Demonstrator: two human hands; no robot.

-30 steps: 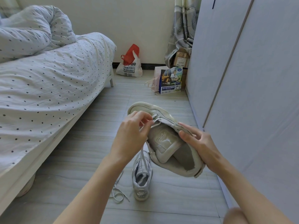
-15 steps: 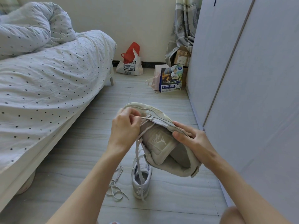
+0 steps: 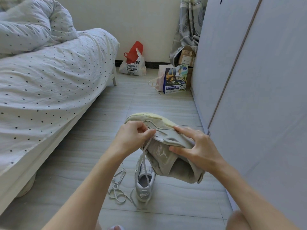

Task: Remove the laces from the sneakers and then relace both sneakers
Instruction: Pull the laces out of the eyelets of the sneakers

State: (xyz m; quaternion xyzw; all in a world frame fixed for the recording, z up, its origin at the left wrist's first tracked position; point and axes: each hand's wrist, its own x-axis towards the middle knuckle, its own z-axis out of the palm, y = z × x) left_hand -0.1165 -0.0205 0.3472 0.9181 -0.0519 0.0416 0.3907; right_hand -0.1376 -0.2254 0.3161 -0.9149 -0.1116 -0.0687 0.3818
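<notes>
Head-worn view, downward, close over hands (image 3: 166, 146)

There are two sneakers: a beige sneaker (image 3: 166, 146) held up in the middle and a grey sneaker (image 3: 144, 183) on the floor near it. There are two laces: one hanging lace (image 3: 144, 156) and one loose lace (image 3: 117, 188) left of the grey sneaker. Far off are two bags, a red and white bag (image 3: 132, 63) and a blue bag (image 3: 176, 79). There is one bed (image 3: 46, 77) on the left.

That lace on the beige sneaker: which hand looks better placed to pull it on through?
Probably the left hand: it already pinches the lace beside the eyelet flap. The right hand grips the beige sneaker off the floor, so letting go would likely drop it.
</notes>
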